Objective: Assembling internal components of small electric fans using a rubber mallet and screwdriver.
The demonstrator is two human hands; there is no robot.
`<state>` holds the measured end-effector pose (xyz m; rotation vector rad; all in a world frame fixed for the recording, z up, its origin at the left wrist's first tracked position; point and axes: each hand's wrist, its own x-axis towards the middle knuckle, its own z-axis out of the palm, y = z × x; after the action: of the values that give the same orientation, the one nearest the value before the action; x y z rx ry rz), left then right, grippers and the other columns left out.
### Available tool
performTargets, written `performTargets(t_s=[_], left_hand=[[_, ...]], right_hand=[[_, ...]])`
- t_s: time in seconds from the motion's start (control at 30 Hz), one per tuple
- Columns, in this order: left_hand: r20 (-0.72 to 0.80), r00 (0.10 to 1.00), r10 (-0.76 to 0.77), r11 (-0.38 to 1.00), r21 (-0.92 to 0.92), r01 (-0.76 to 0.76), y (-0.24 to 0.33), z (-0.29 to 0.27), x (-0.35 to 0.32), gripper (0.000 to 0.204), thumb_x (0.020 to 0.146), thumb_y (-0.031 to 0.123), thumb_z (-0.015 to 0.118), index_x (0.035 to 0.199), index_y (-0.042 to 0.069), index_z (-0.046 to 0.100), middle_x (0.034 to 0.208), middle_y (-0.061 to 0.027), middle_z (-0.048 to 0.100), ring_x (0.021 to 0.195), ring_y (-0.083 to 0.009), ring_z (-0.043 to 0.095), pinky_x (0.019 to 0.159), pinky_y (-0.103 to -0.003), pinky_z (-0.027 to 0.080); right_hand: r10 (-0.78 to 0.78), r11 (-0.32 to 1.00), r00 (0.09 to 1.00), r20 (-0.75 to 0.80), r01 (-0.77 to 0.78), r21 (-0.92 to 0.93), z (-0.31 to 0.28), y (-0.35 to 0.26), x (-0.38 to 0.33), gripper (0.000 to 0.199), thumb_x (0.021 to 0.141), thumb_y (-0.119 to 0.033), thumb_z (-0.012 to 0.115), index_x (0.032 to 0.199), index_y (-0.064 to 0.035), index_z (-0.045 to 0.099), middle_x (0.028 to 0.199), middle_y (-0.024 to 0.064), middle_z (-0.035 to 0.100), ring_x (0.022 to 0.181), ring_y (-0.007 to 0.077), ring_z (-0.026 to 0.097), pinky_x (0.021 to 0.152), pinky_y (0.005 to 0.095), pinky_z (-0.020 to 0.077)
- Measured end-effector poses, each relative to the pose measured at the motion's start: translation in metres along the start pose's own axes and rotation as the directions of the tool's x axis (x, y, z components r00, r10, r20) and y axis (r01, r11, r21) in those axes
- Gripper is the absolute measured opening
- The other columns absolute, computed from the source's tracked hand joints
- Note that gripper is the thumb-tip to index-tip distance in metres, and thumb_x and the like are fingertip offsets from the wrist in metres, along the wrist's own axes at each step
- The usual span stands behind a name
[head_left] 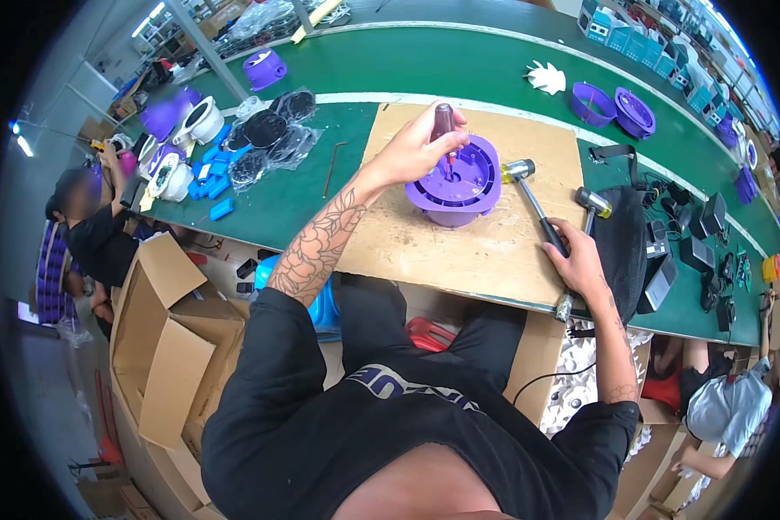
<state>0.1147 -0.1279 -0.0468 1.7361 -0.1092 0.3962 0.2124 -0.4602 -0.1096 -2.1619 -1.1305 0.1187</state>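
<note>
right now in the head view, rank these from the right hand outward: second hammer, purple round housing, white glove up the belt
1. second hammer, just beyond the right hand
2. purple round housing, to its left on the cardboard sheet
3. white glove, far up on the green belt

The person wears a black short-sleeved T-shirt with pale lettering across its front. Both forearms are bare. The left forearm (316, 247) carries a large floral tattoo in dark linework, and the right forearm (620, 368) shows 1 smaller tattoo near the elbow.
</note>
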Motion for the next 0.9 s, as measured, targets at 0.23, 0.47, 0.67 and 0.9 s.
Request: performTargets(t_s=[0.23, 0.47, 0.67, 0.9], left_hand=[[-0.008, 1.000, 0.007, 0.986, 0.166, -0.006, 0.009, 0.009, -0.006, 0.024, 0.096, 0.016, 0.063, 0.110, -0.001, 0.056, 0.089, -0.0058, 0.067, 0.076, -0.0112, 0.065, 0.068, -0.026, 0.053], [-0.042, 0.999, -0.024, 0.999, 0.031, 0.026, -0.003, 0.009, -0.012, 0.022, 0.099, 0.015, 0.056, 0.113, -0.002, 0.054, 0.100, -0.0104, 0.068, 0.086, -0.0142, 0.066, 0.074, -0.028, 0.053], [0.024, 0.996, -0.081, 0.996, -0.033, 0.082, -0.022, 0.007, -0.017, 0.018, 0.101, 0.011, 0.050, 0.114, -0.002, 0.052, 0.102, -0.0111, 0.065, 0.092, -0.0161, 0.065, 0.082, -0.030, 0.052], [0.039, 0.993, -0.107, 0.991, 0.080, 0.104, -0.010, 0.006, -0.018, 0.013, 0.097, 0.006, 0.053, 0.108, -0.002, 0.056, 0.099, -0.0101, 0.066, 0.091, -0.0169, 0.066, 0.085, -0.032, 0.052]], right_hand=[[0.185, 0.981, 0.975, 0.122, -0.177, -0.076, -0.004, -0.006, 0.008, 0.035, 0.085, -0.015, 0.067, 0.115, 0.0011, 0.061, 0.087, 0.0213, 0.067, 0.072, 0.0321, 0.068, 0.071, 0.0375, 0.0536], [0.428, 0.277, 0.658, 0.620, -0.748, 0.603, 0.011, -0.020, 0.033, 0.025, 0.089, -0.002, 0.047, 0.114, -0.0001, 0.047, 0.066, 0.0058, 0.053, 0.041, 0.0123, 0.048, 0.033, 0.0250, 0.0343], [0.440, 0.196, 0.639, 0.631, -0.754, 0.627, 0.020, -0.023, 0.031, 0.020, 0.091, -0.002, 0.046, 0.110, -0.0027, 0.049, 0.062, 0.0022, 0.045, 0.036, 0.0096, 0.036, 0.032, 0.0245, 0.0285], [0.487, 0.310, 0.638, 0.596, -0.764, 0.565, 0.021, -0.031, 0.036, 0.009, 0.096, -0.010, 0.053, 0.103, -0.0052, 0.050, 0.064, -0.0005, 0.044, 0.038, 0.0074, 0.036, 0.033, 0.0245, 0.0270]])
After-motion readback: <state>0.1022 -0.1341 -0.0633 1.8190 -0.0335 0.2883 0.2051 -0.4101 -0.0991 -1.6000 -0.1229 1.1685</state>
